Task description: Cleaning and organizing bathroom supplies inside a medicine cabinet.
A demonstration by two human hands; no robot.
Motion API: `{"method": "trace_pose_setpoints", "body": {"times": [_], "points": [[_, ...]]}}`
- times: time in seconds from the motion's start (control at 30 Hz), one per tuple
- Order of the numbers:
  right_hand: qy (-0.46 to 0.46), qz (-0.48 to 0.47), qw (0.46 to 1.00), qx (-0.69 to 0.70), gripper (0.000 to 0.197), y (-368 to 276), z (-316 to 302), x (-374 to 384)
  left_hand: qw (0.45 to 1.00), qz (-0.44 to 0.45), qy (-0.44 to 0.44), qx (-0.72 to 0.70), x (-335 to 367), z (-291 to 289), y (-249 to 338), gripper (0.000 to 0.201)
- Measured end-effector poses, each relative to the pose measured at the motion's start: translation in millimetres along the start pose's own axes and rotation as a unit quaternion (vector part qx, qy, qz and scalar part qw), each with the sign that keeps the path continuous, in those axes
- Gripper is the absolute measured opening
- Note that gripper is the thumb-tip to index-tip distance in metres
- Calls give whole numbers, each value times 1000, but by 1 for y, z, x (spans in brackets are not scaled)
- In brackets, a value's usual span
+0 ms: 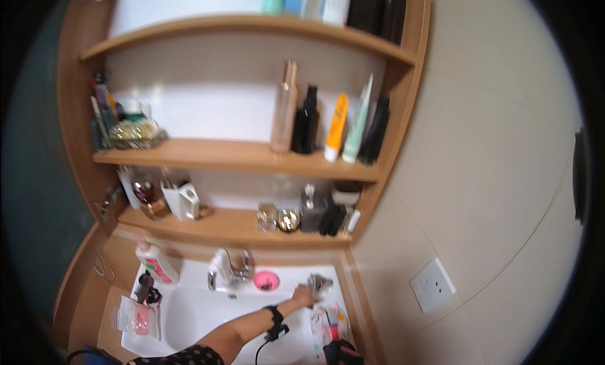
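My left arm, in a dark dotted sleeve with a black strap and device at the wrist, reaches from the lower left across the sink. At the basin's right back corner, my left hand [304, 295] is closed at a shiny silver-grey object [319, 282], whose kind is blurred. Just below the hand lies a white plastic packet [328, 324] with coloured print. A pink round dish [266, 280] with small dark bits in it sits left of the hand, beside the chrome faucet [230, 273]. My right hand does not show.
The white sink [189, 314] has a pump bottle [156, 261] and a clear pouch [138, 318] on its left. Above hangs a wooden shelf unit [239, 158] with bottles and tubes. A dark red-black object [341, 352] lies at the lower edge; a wall socket [433, 285] is on the right.
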State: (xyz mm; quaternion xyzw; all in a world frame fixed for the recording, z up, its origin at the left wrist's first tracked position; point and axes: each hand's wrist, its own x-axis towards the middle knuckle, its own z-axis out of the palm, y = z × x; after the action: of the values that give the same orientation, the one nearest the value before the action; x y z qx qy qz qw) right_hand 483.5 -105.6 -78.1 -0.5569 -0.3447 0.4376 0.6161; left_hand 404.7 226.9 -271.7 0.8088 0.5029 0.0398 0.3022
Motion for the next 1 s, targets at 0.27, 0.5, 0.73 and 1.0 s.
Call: {"method": "trace_pose_setpoints", "body": {"times": [0.27, 0.5, 0.73, 1.0], "points": [[-70, -41, 997, 17, 36, -8, 5, 25, 910, 317, 146, -224, -144, -177, 91, 43], [-114, 16, 993, 35, 42, -25, 7, 50, 800, 437, 380, -153, -267, -392, 172, 33], [-140, -34, 989, 29, 42, -33, 8, 62, 620, 414, 666, 5, -287, -559, 216, 38], [-65, -76, 994, 38, 40, -19, -20, 66, 710, 111, 695, 19, -229, -655, 240, 64]]}}
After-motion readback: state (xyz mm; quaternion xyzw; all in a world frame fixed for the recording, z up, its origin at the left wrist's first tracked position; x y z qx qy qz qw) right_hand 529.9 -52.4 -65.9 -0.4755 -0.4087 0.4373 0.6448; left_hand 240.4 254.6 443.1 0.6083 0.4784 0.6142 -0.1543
